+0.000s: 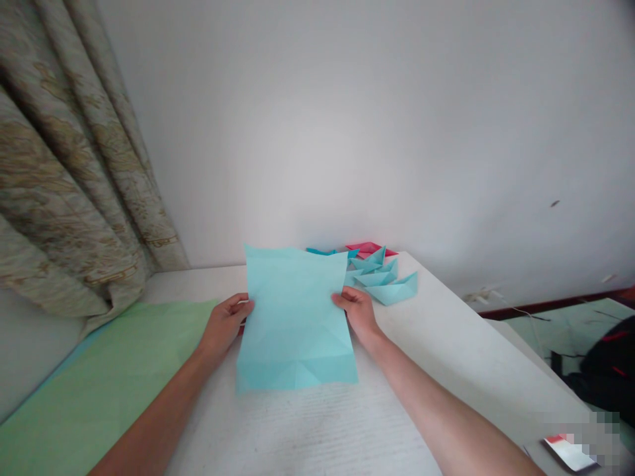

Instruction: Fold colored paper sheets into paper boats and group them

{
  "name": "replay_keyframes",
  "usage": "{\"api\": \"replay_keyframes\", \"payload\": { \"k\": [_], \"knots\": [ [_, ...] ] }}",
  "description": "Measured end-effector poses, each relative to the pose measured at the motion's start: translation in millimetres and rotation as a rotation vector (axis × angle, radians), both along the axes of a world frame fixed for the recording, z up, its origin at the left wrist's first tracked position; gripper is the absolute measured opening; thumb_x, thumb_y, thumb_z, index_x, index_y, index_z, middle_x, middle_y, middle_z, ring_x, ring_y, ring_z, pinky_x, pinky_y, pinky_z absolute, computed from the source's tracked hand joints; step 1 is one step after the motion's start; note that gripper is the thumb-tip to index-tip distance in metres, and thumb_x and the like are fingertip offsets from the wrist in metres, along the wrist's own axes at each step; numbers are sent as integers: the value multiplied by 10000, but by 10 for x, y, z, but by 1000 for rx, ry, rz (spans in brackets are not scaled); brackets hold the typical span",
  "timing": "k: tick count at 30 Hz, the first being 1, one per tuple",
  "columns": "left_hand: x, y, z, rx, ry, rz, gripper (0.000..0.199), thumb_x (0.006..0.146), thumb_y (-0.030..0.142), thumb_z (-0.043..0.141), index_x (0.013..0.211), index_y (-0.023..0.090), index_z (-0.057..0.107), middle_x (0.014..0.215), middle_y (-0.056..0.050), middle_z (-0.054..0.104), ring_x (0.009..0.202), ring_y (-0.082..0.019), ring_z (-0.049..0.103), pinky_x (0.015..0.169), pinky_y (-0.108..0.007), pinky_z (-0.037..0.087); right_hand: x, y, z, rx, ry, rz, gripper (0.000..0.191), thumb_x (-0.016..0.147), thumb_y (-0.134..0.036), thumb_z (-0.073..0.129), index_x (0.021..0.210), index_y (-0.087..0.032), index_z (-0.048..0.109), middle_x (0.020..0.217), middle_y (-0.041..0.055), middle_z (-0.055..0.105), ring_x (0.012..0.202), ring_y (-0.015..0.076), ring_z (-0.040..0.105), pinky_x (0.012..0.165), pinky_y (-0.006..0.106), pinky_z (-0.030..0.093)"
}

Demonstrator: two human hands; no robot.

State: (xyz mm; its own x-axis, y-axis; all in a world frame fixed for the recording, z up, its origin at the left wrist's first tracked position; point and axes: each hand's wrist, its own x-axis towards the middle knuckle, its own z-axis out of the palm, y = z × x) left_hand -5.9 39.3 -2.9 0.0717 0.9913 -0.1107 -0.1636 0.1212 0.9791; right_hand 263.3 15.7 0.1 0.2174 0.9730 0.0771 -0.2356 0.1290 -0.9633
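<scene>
A creased sheet of light blue origami paper [292, 317] stands nearly upright above the white table [397, 370], its lower end folded up. My left hand [225, 324] pinches its left edge, and my right hand [357, 311] pinches its right edge. Beyond the sheet lie several folded light blue paper boats [381, 281], out of reach of my fingers. Partly behind them is pink folded paper [370, 248]. The sheet hides part of the table and a small red thing behind my left hand.
A large green paper sheet [109, 377] lies on the table's left side, below a patterned beige curtain [64, 178]. A white wall [347, 132] rises behind the table. A dark bag [605, 363] sits beyond the right edge, and a small glossy card [570, 453] lies at lower right.
</scene>
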Motion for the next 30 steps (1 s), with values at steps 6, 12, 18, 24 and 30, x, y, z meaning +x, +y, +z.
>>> {"api": "replay_keyframes", "payload": {
  "k": [6, 12, 18, 24, 30],
  "knots": [
    [22, -55, 64, 6, -126, -7, 213, 615, 274, 743, 745, 170, 610, 573, 31, 621, 491, -130, 570, 499, -234, 450, -11, -11, 36, -19, 81, -15, 182, 539, -213, 746, 720, -194, 745, 717, 37, 725, 624, 227, 632, 655, 363, 475],
    [13, -72, 127, 71, -51, 21, 275, 560, 244, 729, 813, 152, 669, 612, 11, 657, 488, -128, 561, 460, -212, 406, -9, -60, 163, 1, 36, 14, 29, 522, -197, 710, 539, -221, 714, 807, 39, 740, 725, 228, 651, 649, 316, 465],
    [30, -67, 184, -87, -136, 45, 182, 592, 291, 663, 738, 191, 617, 566, 26, 630, 479, -154, 579, 452, -245, 440, 9, -45, 106, 55, -82, 43, 58, 592, -220, 668, 563, -234, 715, 848, 36, 739, 781, 243, 659, 688, 340, 477],
    [12, -59, 169, -68, 96, -8, 468, 591, 343, 770, 1010, 202, 615, 586, 25, 647, 449, -134, 566, 416, -216, 402, 6, -39, 93, 137, -274, 60, 147, 636, -222, 597, 576, -245, 729, 887, 39, 734, 876, 263, 651, 791, 374, 469],
    [8, -36, 53, -72, -42, -71, 467, 584, 283, 801, 991, 152, 612, 699, -44, 699, 560, -159, 633, 517, -256, 488, 59, -45, 109, -16, -67, 130, 321, 626, -284, 526, 820, -152, 745, 863, 94, 729, 732, 247, 636, 641, 342, 454]
  ]
}}
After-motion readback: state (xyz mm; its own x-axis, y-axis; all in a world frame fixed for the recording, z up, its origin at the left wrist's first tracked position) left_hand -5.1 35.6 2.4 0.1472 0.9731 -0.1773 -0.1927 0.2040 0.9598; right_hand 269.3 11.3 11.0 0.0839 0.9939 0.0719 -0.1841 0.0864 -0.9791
